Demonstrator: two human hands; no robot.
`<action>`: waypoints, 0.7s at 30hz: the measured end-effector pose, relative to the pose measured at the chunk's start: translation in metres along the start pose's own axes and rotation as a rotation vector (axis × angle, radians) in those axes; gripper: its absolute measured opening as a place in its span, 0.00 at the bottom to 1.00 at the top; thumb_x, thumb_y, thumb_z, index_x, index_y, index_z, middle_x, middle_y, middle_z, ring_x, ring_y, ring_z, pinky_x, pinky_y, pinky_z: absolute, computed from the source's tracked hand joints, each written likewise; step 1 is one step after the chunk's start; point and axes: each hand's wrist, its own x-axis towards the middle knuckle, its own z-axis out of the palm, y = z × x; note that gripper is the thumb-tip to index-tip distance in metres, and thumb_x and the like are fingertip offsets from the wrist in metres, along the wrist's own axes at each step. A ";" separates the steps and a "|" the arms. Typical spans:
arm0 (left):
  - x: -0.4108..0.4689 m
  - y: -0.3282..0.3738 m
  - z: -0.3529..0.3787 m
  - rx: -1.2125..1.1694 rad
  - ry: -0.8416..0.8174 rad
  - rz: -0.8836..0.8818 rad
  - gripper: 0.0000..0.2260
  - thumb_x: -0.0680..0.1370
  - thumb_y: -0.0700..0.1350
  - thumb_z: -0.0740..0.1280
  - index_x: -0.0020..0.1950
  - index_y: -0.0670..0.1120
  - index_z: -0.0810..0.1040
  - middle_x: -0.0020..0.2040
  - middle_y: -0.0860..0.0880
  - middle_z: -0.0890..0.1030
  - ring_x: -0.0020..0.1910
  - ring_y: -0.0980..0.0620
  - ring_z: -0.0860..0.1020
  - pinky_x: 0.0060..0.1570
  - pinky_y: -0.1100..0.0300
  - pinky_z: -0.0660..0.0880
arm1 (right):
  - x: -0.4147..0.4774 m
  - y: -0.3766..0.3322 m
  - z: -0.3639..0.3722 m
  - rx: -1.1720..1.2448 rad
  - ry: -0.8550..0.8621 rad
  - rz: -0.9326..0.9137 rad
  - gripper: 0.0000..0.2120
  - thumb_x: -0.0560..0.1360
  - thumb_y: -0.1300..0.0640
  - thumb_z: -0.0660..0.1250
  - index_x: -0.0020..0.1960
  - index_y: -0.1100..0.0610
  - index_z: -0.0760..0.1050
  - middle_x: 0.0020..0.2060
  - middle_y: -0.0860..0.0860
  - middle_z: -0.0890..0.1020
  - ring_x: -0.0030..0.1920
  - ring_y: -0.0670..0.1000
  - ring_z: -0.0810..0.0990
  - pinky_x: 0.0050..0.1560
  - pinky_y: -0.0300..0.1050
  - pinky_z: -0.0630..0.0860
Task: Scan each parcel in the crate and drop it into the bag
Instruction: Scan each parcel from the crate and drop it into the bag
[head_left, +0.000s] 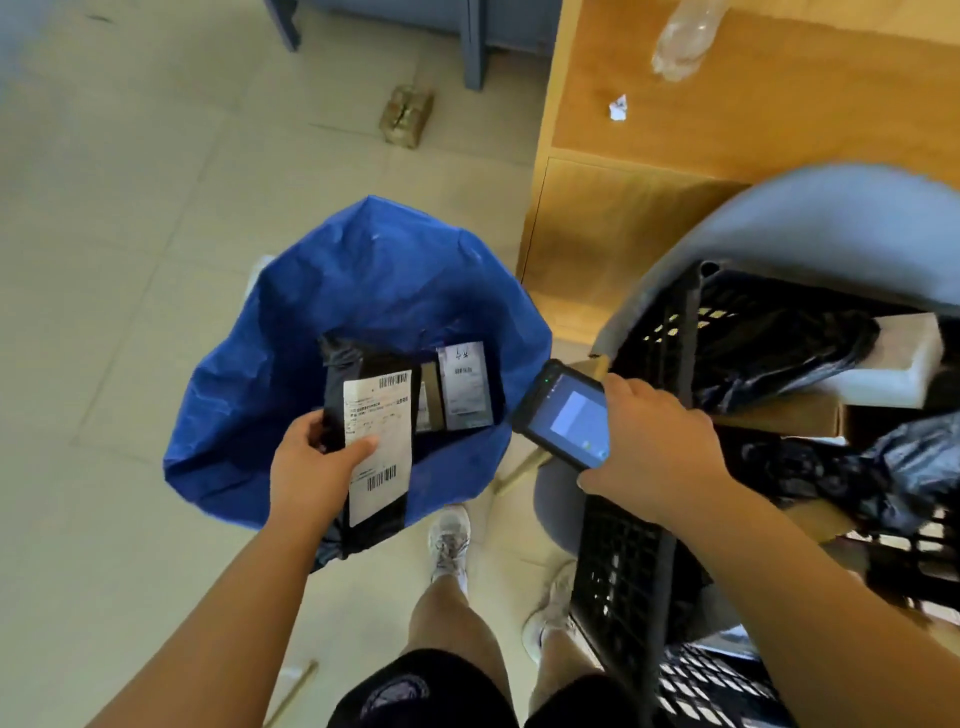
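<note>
Scanning looks to be the step in hand: the left hand (311, 467) grips a black parcel (382, 410) by its left edge, thumb laid across the white label, and holds it face up over the open mouth of the blue bag (280, 364). The right hand (649, 447) is closed round a handheld scanner (566, 415), its lit screen facing up and its far end turned left toward the parcel. To do this well, the person would likely keep the label flat and tipped toward the scanner's far end, with one barcode fully in its line. The thumb sits between the label's two barcodes and appears to cover neither, so the grip need not shift. Waiting for the scanner to confirm the read before letting go seems wise. The parcel hangs above the bag, so loosening the fingers should drop it onto the labelled parcels (465, 387) lying inside. Both forearms reach forward from the near edge of view. The left wrist is turned so the label faces up, and the right forearm passes over the near-left corner of the black crate (685, 332). This crate rests on a grey chair (831, 218) to the right, with more parcels (779, 353) waiting in it.
</note>
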 end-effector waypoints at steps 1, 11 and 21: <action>0.018 -0.007 -0.001 0.013 -0.003 -0.010 0.19 0.68 0.45 0.77 0.55 0.54 0.73 0.47 0.54 0.80 0.43 0.56 0.78 0.38 0.64 0.71 | 0.012 -0.012 0.002 -0.001 -0.010 0.002 0.40 0.62 0.41 0.73 0.66 0.54 0.59 0.56 0.50 0.72 0.55 0.54 0.73 0.51 0.54 0.69; 0.208 -0.094 0.049 0.190 -0.081 -0.262 0.28 0.68 0.50 0.76 0.64 0.43 0.71 0.56 0.44 0.80 0.50 0.45 0.79 0.44 0.58 0.72 | 0.142 -0.097 0.055 -0.066 -0.052 0.038 0.28 0.59 0.45 0.72 0.52 0.49 0.61 0.41 0.45 0.68 0.42 0.50 0.67 0.40 0.47 0.64; 0.298 -0.207 0.130 0.365 -0.268 -0.306 0.11 0.77 0.44 0.68 0.56 0.39 0.77 0.49 0.40 0.82 0.42 0.45 0.78 0.41 0.59 0.70 | 0.237 -0.136 0.149 -0.078 -0.076 -0.016 0.30 0.63 0.44 0.72 0.57 0.49 0.60 0.49 0.45 0.70 0.46 0.50 0.68 0.43 0.47 0.64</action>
